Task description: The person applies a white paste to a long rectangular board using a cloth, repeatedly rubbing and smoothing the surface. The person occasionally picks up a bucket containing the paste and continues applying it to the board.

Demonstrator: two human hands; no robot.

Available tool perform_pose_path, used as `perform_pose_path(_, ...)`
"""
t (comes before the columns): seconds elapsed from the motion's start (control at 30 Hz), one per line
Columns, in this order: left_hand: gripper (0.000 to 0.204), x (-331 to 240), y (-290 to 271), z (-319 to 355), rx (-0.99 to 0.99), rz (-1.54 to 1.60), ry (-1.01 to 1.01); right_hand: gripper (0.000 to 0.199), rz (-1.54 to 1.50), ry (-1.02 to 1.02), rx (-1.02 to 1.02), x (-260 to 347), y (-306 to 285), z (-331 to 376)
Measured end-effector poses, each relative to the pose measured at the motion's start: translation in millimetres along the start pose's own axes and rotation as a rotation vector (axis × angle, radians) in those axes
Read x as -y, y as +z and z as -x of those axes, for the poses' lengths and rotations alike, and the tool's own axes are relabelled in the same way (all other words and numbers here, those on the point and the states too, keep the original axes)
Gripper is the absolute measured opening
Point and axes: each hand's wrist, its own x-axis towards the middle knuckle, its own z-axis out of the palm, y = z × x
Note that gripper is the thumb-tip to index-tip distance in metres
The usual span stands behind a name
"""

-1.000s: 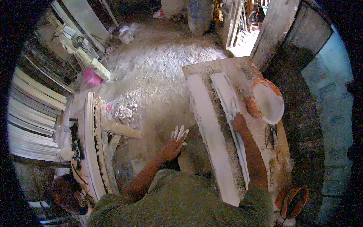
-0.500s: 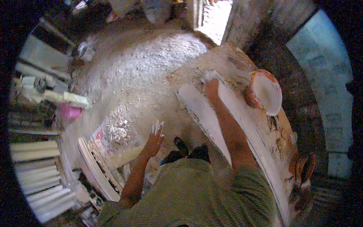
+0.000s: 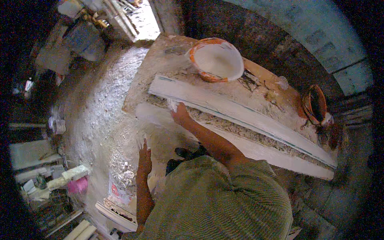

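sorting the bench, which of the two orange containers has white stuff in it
The wide orange bowl at the far end of the bench, its inside coated white. The smaller orange bucket further along the bench looks dark inside.

white moulding strip (image 3: 240, 114); orange-rimmed white bowl (image 3: 216, 60); pink tub (image 3: 78, 185)

On my workbench (image 3: 160, 64) I count two long white plaster strips (image 3: 240, 112), lying side by side. Behind them stands one orange basin (image 3: 216, 60) of white plaster, and right of it one small dark bucket (image 3: 316, 104).
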Motion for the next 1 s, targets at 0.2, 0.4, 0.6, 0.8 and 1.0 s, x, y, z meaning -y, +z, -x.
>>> perform_pose_path(0.2,0.059,-28,11,-25,0.063,0.055,0.035,0.051,0.205,0.086,-0.272,-95,-174,92)
perform_pose_path(0.4,0.059,-87,21,-45,0.026,-0.028,-0.007,0.042,0.541,0.427,-0.6,-175,-310,126)
perform_pose_path(0.6,0.061,-126,26,-55,0.01,-0.107,0.169,0.038,0.467,0.438,-0.672,-196,-342,114)
perform_pose_path(0.8,0.061,-142,30,-50,0.014,-0.127,0.057,0.031,0.488,0.615,-0.517,-193,-341,93)
perform_pose_path(1.0,0.061,-148,36,-45,0.024,-0.132,0.049,0.025,0.583,0.636,-0.509,-205,-335,85)
